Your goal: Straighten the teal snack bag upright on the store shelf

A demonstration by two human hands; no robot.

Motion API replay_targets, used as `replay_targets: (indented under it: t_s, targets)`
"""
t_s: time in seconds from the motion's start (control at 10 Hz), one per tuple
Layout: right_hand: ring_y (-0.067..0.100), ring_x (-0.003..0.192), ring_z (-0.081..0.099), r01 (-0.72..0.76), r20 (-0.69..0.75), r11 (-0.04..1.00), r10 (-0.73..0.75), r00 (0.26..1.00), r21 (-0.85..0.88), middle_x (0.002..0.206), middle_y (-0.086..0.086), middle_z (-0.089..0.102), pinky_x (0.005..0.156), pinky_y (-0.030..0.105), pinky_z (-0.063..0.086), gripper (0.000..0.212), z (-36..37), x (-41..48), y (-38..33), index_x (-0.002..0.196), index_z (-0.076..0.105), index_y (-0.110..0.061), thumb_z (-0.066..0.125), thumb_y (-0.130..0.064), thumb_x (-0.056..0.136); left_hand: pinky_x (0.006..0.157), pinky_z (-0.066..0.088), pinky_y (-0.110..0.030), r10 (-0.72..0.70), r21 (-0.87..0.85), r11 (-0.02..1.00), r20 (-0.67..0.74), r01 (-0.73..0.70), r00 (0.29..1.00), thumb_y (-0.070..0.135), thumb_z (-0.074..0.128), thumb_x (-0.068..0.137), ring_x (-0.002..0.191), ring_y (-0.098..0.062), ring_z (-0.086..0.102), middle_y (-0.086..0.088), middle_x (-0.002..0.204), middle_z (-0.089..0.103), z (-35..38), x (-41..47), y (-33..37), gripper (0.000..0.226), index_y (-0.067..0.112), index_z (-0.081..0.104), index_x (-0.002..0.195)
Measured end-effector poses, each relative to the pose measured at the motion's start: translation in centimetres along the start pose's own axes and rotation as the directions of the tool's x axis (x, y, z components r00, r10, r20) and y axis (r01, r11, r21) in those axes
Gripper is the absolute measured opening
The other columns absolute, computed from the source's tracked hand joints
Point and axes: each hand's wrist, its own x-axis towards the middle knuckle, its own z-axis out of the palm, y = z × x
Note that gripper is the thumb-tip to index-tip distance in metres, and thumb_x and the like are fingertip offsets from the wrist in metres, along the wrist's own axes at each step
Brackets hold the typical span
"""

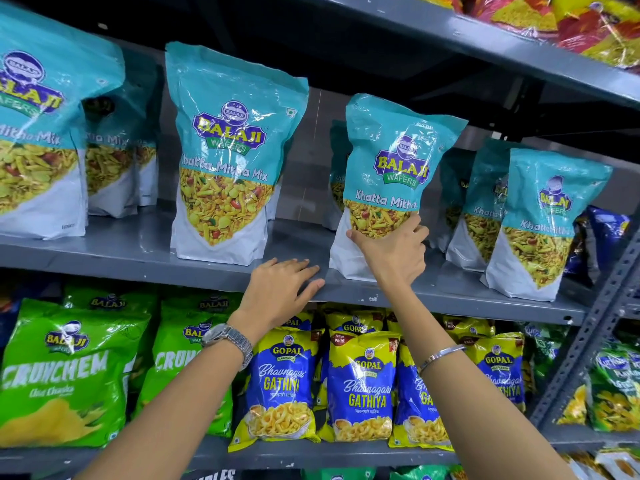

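Fingers (414, 225) of the right hand (393, 252) curl around the lower front of the teal snack bag (394, 174), with the thumb tip pressed at the bag's left edge and the other fingertips wrapping its right side, so the hand is closed on the pouch just where the printed snack mix meets the white base. That bag stands on the grey metal shelf (138, 251), right of centre, its foot on the shelf surface near the front lip and its top leaning slightly to the right. The left hand (284, 289) lies flat, palm down, on the shelf's front edge just left of the bag, fingers spread loosely and gripping nothing; it does not touch the pouch. A metal wristwatch (230, 339) sits on the left wrist and a thin silver bangle (440, 356) on the right forearm. Another teal pouch (225, 157) of the same kind stands upright to the left, well apart from the held one, and 2 more (540, 220) stand to the right, with further ones behind them toward the far side. Below, the lower shelf carries green Crunchem bags (65, 375) on the left and blue and yellow Gathiya packets (360, 386) beneath the arms
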Motion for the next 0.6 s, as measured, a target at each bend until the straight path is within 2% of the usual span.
replay_targets:
  t_s: [0.4,0.5,0.6]
  targets:
    - [0.038,0.121,0.051,0.000,0.014,1.000,0.000,1.000,-0.010,0.137,0.015,0.042,0.089,0.045,0.048,0.110,0.0,-0.3,0.0,0.144,0.026,-0.009,0.078,-0.062,0.063,0.083,0.048,-0.042,0.001,-0.004,1.000,0.012,-0.001,1.000,0.049,0.031,0.091,0.102,-0.021,0.063,-0.006,0.111,0.069,-0.4,-0.1,0.0,0.052,0.017,0.068,0.109]
    - [0.038,0.127,0.047,-0.012,0.047,0.998,0.010,0.999,0.054,0.143,0.014,0.036,0.094,0.046,0.045,0.111,-1.3,-0.6,0.3,0.148,0.021,-0.011,0.074,-0.065,0.066,0.084,0.047,-0.042,0.023,-0.031,0.999,-0.013,-0.023,1.000,0.049,0.031,0.091,0.105,-0.022,0.062,-0.007,0.112,0.068,-0.2,-0.3,0.0,0.054,0.016,0.067,0.111]
    - [0.031,0.130,0.047,-0.038,-0.001,0.972,0.039,0.999,0.234,0.146,0.010,0.039,0.098,0.047,0.042,0.099,-4.5,-0.8,1.2,0.147,0.027,-0.015,0.068,-0.065,0.072,0.092,0.043,-0.038,-0.040,-0.182,0.983,-0.057,0.029,0.998,0.051,0.030,0.092,0.117,-0.020,0.052,-0.006,0.123,0.062,-0.8,-0.1,0.3,0.054,0.017,0.059,0.123]
